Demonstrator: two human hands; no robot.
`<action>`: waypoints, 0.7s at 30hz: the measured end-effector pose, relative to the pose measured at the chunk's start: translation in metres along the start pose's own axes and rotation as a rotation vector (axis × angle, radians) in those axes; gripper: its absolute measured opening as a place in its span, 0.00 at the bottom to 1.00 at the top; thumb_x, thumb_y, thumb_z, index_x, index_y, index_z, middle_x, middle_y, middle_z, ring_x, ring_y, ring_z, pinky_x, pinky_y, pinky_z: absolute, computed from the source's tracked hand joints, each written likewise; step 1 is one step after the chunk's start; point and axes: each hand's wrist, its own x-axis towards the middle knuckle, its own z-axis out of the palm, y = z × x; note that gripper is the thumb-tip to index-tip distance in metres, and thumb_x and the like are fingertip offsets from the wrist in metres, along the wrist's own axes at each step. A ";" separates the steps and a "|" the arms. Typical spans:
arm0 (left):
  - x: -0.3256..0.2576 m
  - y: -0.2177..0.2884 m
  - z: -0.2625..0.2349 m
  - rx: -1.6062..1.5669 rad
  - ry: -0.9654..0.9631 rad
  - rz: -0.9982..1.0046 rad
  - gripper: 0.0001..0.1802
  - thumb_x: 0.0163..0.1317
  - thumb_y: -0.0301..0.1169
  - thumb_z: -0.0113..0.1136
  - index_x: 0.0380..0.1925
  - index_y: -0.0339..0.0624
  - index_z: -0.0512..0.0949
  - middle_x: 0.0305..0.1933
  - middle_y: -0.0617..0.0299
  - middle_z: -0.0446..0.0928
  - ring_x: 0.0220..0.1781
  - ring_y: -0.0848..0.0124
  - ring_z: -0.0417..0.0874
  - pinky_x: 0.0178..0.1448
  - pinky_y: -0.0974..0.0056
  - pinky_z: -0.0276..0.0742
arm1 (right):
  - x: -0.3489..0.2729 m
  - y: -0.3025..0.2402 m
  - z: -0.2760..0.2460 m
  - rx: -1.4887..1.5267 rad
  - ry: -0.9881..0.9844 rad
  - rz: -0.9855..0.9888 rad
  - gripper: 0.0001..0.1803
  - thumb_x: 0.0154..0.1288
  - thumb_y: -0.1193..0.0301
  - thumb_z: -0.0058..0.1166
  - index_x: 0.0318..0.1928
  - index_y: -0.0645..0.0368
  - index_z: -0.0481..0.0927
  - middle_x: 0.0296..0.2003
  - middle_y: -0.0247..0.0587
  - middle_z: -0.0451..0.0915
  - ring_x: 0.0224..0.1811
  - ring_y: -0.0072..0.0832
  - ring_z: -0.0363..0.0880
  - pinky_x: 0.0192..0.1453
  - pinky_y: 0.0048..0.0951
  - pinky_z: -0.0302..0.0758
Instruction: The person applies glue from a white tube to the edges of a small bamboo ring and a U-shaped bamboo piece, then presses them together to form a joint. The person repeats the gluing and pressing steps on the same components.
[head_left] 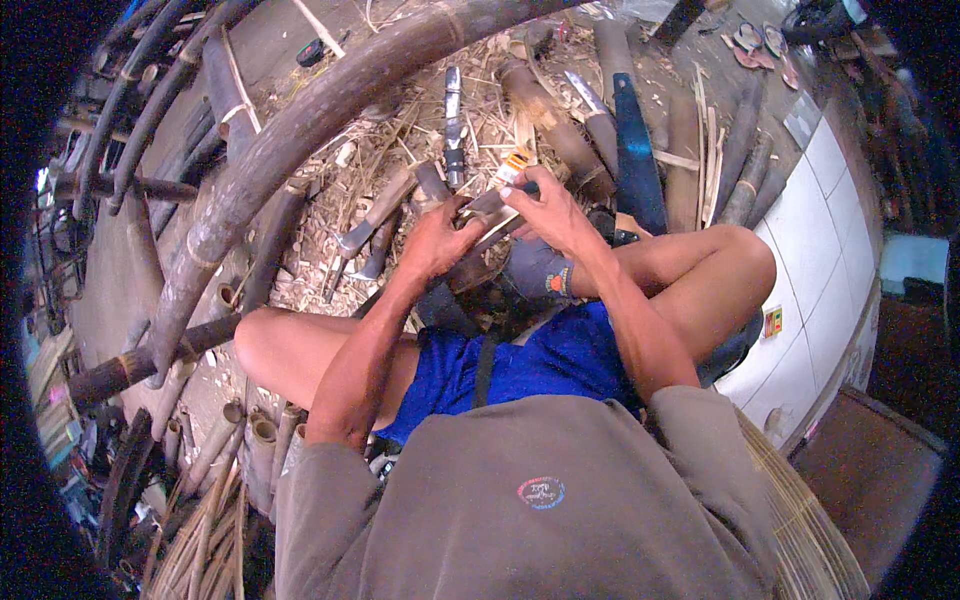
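In front of my crossed legs, my left hand [437, 240] is closed on the near end of a brown piece of bamboo [490, 213]. My right hand [552, 212] is at the other side of that piece, its thumb and forefinger pinching a small dark object [524, 186] whose kind I cannot make out. Just beyond the fingertips sits a small orange-and-white item [514, 165]. A tool with a wooden handle [388, 196] and a metal head lies left of my left hand. Farther off, a knife [454, 125] with a dark handle lies on the shavings.
A long curved bamboo pole [235, 195] arches across the left and far side. At right lie a dark saw-like blade [637, 150], another blade [588, 92] and a thick bamboo length [548, 110]. White tiles [810, 230] edge the right; cut bamboo tubes [262, 435] stand at lower left.
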 end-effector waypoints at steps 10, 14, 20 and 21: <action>-0.010 0.011 -0.002 -0.061 -0.016 -0.026 0.58 0.51 0.63 0.68 0.77 0.42 0.59 0.59 0.30 0.80 0.62 0.40 0.83 0.67 0.47 0.77 | 0.006 0.005 -0.008 -0.384 0.046 -0.212 0.20 0.70 0.59 0.63 0.49 0.65 0.85 0.38 0.40 0.86 0.40 0.27 0.82 0.46 0.31 0.79; -0.015 0.012 -0.004 -0.151 -0.045 0.084 0.68 0.45 0.64 0.72 0.79 0.40 0.52 0.65 0.30 0.76 0.66 0.39 0.80 0.71 0.46 0.74 | 0.010 0.005 -0.025 -0.298 0.082 -0.144 0.21 0.70 0.59 0.63 0.49 0.66 0.86 0.38 0.42 0.85 0.41 0.29 0.81 0.47 0.33 0.77; -0.014 0.008 -0.003 -0.105 -0.098 0.000 0.62 0.46 0.61 0.72 0.76 0.39 0.59 0.65 0.33 0.77 0.65 0.40 0.81 0.69 0.46 0.75 | 0.004 -0.008 -0.027 -0.053 -0.046 0.069 0.20 0.71 0.59 0.64 0.51 0.64 0.86 0.37 0.33 0.84 0.36 0.20 0.75 0.38 0.24 0.71; -0.013 0.008 -0.003 -0.102 -0.113 -0.022 0.61 0.46 0.61 0.71 0.76 0.39 0.61 0.64 0.33 0.77 0.65 0.41 0.81 0.69 0.46 0.75 | 0.007 -0.008 -0.030 -0.017 -0.026 0.041 0.20 0.71 0.59 0.64 0.51 0.64 0.86 0.38 0.33 0.84 0.36 0.19 0.75 0.39 0.24 0.71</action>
